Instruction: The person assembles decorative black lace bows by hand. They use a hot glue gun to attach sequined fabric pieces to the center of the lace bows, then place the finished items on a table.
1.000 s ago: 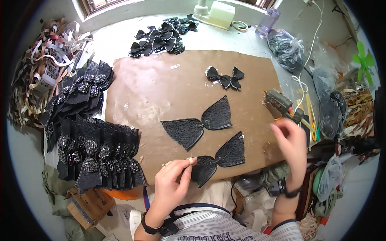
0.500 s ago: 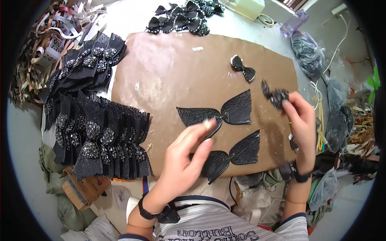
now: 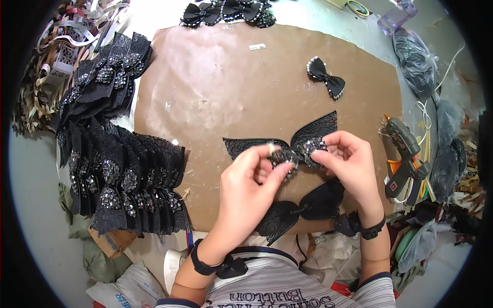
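Note:
A small black bow covered in glittering beads (image 3: 311,149) is pinched between both my hands. My left hand (image 3: 251,177) grips its left end, and my right hand (image 3: 349,159) holds the right end. Directly beneath lies a larger textured black bow (image 3: 317,127), partly covered by the beaded one and my fingers; whether the two touch I cannot tell. Nearer me, a second textured black bow (image 3: 321,200) lies flat on the brown mat (image 3: 215,97). Farther off on the mat rests a small black bow with a pearly edge (image 3: 326,78).
A glue gun (image 3: 403,149) stands at the mat's right edge. Rows of finished beaded bows (image 3: 128,179) are stacked at the left, with more behind them (image 3: 110,77). Small bows (image 3: 231,11) are heaped at the far edge. Plastic bags (image 3: 413,61) and a bottle (image 3: 398,18) sit far right.
My right hand has brought the beaded bow from the right over the upper textured bow. My left hand has closed on its other end. The glue gun has come into fuller view.

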Available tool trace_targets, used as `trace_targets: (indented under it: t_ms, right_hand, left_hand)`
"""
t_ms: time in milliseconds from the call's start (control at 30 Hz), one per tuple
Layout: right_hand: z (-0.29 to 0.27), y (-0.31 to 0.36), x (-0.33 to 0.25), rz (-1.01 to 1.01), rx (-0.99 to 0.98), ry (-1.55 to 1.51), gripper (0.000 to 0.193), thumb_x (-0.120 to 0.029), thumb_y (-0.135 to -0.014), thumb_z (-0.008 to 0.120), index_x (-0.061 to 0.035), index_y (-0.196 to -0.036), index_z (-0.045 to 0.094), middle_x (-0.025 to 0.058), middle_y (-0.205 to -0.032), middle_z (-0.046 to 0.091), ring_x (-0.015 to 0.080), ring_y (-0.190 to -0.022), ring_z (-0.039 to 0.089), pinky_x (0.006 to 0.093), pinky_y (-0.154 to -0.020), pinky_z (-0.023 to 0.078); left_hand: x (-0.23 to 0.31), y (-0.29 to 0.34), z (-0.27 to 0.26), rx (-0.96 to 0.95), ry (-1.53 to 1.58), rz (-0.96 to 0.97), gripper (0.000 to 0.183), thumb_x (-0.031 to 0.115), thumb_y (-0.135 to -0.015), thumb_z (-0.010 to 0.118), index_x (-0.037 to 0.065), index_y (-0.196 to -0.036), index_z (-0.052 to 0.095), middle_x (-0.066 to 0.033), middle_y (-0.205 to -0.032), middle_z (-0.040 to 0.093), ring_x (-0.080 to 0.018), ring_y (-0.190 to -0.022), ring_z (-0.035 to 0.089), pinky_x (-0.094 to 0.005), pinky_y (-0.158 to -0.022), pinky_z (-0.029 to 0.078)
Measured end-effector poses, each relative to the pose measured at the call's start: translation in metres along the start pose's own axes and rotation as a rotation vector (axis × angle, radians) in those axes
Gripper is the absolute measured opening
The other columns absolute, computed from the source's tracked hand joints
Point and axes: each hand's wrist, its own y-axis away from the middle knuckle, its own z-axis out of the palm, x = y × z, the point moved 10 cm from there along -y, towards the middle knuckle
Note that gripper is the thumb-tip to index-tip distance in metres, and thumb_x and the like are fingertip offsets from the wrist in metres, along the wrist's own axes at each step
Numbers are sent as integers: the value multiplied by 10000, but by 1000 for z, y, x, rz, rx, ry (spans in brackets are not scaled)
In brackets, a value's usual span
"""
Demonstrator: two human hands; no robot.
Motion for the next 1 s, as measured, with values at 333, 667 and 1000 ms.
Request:
trace_targets:
  t_ms: [333, 667, 1000]
  right_hand:
    - [8, -32, 22, -59, -6, 155, 216, -73, -770, 810, 30, -876, 653, -30, -662, 590, 12, -597, 486, 200, -537, 415]
    - [15, -34, -2, -118, -31, 532, 298, -106, -775, 765, -30, -767, 477, 92, -577, 522, 225, -532, 507, 343, -534, 418]
    - [4, -37, -24, -171, -156, 855, 221, -174, -788, 746, -41, -828, 574, 143, -643, 599, 334, -633, 620, 411, -584, 469]
  left_hand:
    - [-5, -14, 1, 112, -304, 101, 282, 71, -849, 762, 18, -1082, 614, -2, -699, 567, -46, -576, 510, -206, -539, 454]
    - [43, 2, 14, 185, -732, 615, 208, -16, -722, 743, 52, -916, 713, -70, -849, 598, -246, -757, 593, -342, -676, 494]
    - [34, 11, 58, -79, -1092, 702, 446, 52, -740, 625, 68, -1181, 689, -11, -908, 588, -164, -735, 552, -284, -645, 480]
